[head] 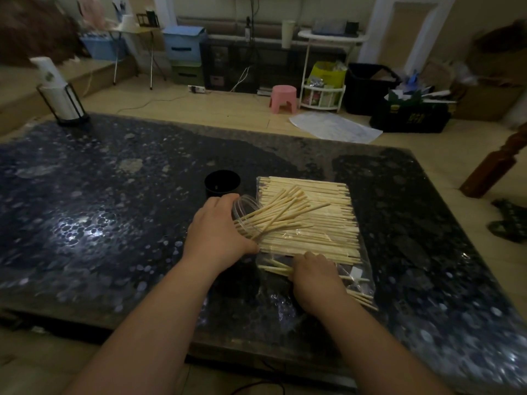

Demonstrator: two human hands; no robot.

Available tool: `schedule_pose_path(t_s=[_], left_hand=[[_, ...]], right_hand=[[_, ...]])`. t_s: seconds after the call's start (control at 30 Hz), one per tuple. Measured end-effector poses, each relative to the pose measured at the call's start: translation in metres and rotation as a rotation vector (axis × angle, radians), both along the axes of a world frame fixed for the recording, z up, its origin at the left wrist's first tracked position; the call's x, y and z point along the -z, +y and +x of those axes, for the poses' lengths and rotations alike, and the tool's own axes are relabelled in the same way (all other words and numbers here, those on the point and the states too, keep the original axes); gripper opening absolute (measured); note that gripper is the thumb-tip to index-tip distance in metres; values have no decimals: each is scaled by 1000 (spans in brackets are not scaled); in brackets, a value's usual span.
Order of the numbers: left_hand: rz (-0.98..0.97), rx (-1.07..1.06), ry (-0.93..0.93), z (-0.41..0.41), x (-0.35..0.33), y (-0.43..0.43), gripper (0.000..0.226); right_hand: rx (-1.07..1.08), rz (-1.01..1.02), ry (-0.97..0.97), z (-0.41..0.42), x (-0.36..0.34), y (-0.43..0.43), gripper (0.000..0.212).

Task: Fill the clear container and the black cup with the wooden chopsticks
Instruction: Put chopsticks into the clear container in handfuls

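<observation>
A dark, glossy surface point(114, 195) speckled with pale pebble-like spots fills the foreground of a dim room. Beyond it are a light wooden floor point(228, 109), a pink stool point(283, 98) and blue drawers point(182, 44). A round black cup point(222, 185) stands upright mid-surface, just beside a crinkled plastic bag point(366, 266) bearing a flat layer of slim, pale wooden chopsticks point(313, 232). The left hand point(219, 232) wraps curled fingers round the clear container point(245, 206), a see-through cylinder tipped on its side with chopsticks fanning from its mouth over the bag. The right hand point(313, 276) rests at the bag's near edge, fingers curled over a few loose chopsticks
</observation>
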State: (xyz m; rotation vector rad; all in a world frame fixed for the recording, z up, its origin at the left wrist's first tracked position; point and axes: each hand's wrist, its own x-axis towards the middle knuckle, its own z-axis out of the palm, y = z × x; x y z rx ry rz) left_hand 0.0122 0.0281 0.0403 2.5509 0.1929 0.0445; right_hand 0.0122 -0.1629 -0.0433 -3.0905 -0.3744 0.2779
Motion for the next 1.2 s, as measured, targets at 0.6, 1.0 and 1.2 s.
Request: schedule_pose_path(t_s=[0.6, 1.0, 1.2], left_hand=[[2, -11, -10, -1, -2, -4, 104], [-31, -74, -23, 1, -1, 2, 106], [-33, -59, -7, 1, 0, 1, 107]], right_hand=[[-72, 67, -1, -17, -33, -1, 31], [-121, 48, -253, -21, -81, -3, 31], [-57, 112, -644, -13, -85, -9, 39]])
